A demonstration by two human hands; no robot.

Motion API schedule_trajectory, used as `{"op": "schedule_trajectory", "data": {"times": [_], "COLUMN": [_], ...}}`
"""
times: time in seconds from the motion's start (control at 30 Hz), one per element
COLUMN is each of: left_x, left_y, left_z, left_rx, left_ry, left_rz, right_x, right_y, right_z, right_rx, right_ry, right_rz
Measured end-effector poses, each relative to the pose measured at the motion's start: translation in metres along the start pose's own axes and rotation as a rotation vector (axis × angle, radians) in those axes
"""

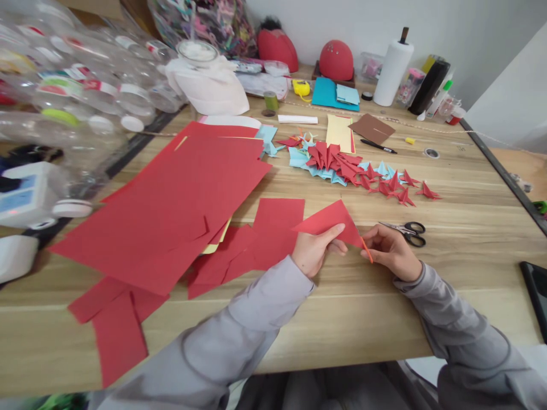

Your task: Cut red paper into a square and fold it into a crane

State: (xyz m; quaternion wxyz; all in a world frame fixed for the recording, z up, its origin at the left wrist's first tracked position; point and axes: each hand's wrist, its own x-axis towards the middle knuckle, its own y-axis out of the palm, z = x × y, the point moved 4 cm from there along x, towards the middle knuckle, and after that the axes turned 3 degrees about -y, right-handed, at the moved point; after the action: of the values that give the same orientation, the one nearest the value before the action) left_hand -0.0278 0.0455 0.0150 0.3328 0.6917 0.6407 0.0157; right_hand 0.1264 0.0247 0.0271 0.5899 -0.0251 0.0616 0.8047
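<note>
A folded piece of red paper [331, 218] is held in my left hand [318, 247], the thumb lying on top and the fingers beneath. My right hand [392, 250] pinches a thin orange tool [366, 250], whose upper end touches the right edge of that paper. Black-handled scissors [412, 232] lie on the table just beyond my right hand. Flat red paper pieces [280, 228] lie left of my left hand, beside a stack of large red sheets [171, 199]. Behind my hands are several red folded paper figures [329, 159] and light blue ones [301, 159].
Plastic bottles [98, 97] crowd the left side. Along the back are a white paper roll [393, 74], a yellow tape measure [301, 87], teal paper [327, 94] and two red domed objects. A pen [378, 146] and brown paper [372, 128] lie nearer. A phone [536, 290] rests at the right edge.
</note>
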Motion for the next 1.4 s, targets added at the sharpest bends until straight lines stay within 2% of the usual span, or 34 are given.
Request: {"op": "schedule_trajectory", "data": {"times": [0.3, 0.67, 1.07, 1.4], "left_x": [-0.0006, 0.0004, -0.0016, -0.002], "left_y": [0.0003, -0.0005, 0.0019, 0.0017], "left_z": [-0.0001, 0.0007, 0.0025, 0.0031], "left_rx": [0.013, -0.011, 0.014, 0.024], "left_ry": [-0.007, 0.001, -0.031, -0.024], "left_rz": [-0.002, -0.007, 0.069, 0.07], "right_x": [0.0002, 0.0003, 0.001, 0.0015], "right_y": [-0.0008, -0.0015, -0.0003, -0.0016], "right_z": [-0.0037, -0.0024, -0.0021, -0.003], "right_rx": [0.019, -0.001, 0.007, -0.012], "right_ry": [-0.014, -0.027, -0.038, -0.037], "right_rz": [0.014, -0.029, -0.018, -0.026]}}
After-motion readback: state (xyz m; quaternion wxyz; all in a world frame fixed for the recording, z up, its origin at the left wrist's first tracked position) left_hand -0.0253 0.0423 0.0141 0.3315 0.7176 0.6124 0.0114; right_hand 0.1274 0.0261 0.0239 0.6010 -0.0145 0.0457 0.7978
